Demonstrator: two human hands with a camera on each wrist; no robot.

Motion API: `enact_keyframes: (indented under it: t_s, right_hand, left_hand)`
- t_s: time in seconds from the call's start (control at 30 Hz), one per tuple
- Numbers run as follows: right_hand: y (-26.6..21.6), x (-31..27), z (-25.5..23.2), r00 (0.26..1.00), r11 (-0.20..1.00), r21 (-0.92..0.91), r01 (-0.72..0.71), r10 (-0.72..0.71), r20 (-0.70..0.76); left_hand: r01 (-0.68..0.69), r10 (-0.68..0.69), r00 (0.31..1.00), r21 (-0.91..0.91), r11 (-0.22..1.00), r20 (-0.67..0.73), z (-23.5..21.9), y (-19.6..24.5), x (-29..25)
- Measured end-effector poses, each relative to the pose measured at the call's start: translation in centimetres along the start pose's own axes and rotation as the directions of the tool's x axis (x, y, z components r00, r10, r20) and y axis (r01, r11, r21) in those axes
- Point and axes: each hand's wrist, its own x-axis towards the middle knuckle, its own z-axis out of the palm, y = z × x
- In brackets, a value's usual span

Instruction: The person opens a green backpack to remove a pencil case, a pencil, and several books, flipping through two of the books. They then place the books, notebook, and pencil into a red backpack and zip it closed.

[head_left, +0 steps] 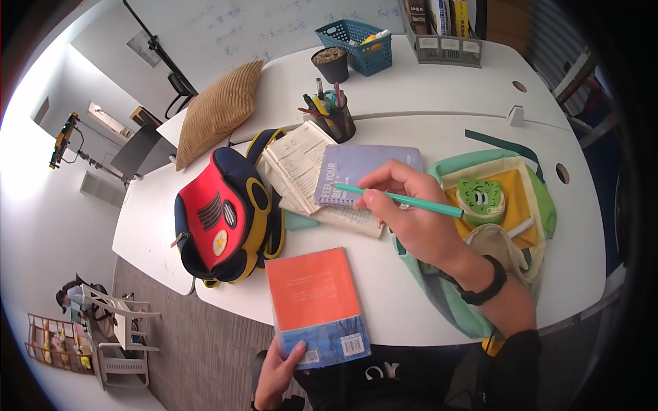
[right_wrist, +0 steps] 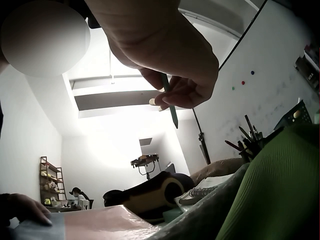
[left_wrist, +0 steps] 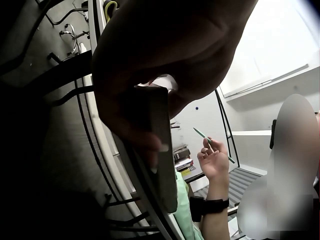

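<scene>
My right hand (head_left: 430,229) pinches a slim green pen (head_left: 439,206) between thumb and fingers, held up over the table between the purple notebook (head_left: 370,164) and the green backpack (head_left: 452,164). In the right wrist view the pen's pointed end (right_wrist: 173,119) sticks out below the fingers. At the table's front edge my left hand (head_left: 277,373) grips the lower left corner of an orange and blue book (head_left: 308,281), thumb on top. The book lies with its barcode side up and its lower part reaches past the edge. In the left wrist view the book's thickness (left_wrist: 162,150) shows between thumb and fingers.
A red and navy backpack (head_left: 205,219) stands at the left, beside a tan cushion (head_left: 219,109). Worn papers (head_left: 301,157) lie partly under the notebook. Behind are a pen holder (head_left: 343,123), a plant pot (head_left: 332,67), a blue basket (head_left: 373,58) and a book rack (head_left: 449,51).
</scene>
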Motion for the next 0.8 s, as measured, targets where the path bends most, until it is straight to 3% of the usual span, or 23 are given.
enact_keyframes:
  t_s: [0.03,0.17,0.27,0.37,0.47,0.5,0.53,0.57,0.6,0.63,0.73,0.8]
  right_hand:
    - [-0.1,0.0,-0.1,1.0,1.0,0.001,0.002,-0.002,-0.003]
    - [-0.4,0.1,-0.4,0.999,0.999,0.042,0.018,-0.017,-0.032]
    - [-0.9,0.1,-0.8,0.994,0.995,0.083,0.062,-0.055,-0.09]
    - [-2.1,0.2,-1.1,0.981,0.986,0.119,0.115,-0.094,-0.172]
    - [-3.0,0.2,-1.3,0.958,0.967,0.204,0.153,-0.094,-0.272]
    - [-3.4,0.2,-1.5,0.954,0.97,0.194,0.144,-0.084,-0.288]
    - [-3.6,0.2,-1.7,0.952,0.968,0.192,0.159,-0.099,-0.291]
    - [-3.7,0.2,-1.9,0.948,0.966,0.19,0.176,-0.114,-0.298]
    - [-3.7,0.2,-2.0,0.944,0.963,0.189,0.191,-0.128,-0.303]
    - [-3.9,0.1,-2.2,0.954,0.967,0.193,0.165,-0.108,-0.278]
    - [-4.1,0.0,-1.9,0.966,0.98,0.155,0.127,-0.086,-0.242]
    - [-4.0,-0.1,-1.6,0.977,0.993,0.062,0.098,-0.084,-0.194]
  left_hand:
    - [-0.059,0.06,0.998,0.029,0.998,-0.02,0.4,1.0,-0.6]
    - [-0.129,0.127,0.992,-0.135,0.983,-0.02,0.0,4.4,-1.7]
    - [-0.241,0.275,0.958,-0.296,0.924,0.077,-0.6,7.0,0.3]
    - [-0.335,0.356,0.934,-0.441,0.833,-0.036,1.5,10.3,4.0]
    - [-0.33,0.381,0.877,-0.209,0.921,0.293,3.9,11.9,5.3]
    - [-0.391,0.383,0.881,-0.026,0.92,0.277,4.2,10.2,5.9]
    - [-0.443,0.381,0.896,0.385,0.81,0.228,4.7,9.2,5.7]
    - [-0.486,0.442,0.861,0.665,0.568,0.252,5.0,7.9,5.1]
    - [-0.458,0.492,0.818,0.853,0.248,0.296,5.0,6.7,4.7]
    - [-0.392,0.409,0.876,0.873,0.292,0.257,4.8,5.6,4.5]
    - [-0.327,0.264,0.931,0.898,0.293,0.253,4.2,3.1,4.4]
    - [-0.326,0.311,0.916,0.921,0.213,0.253,4.4,1.5,4.4]
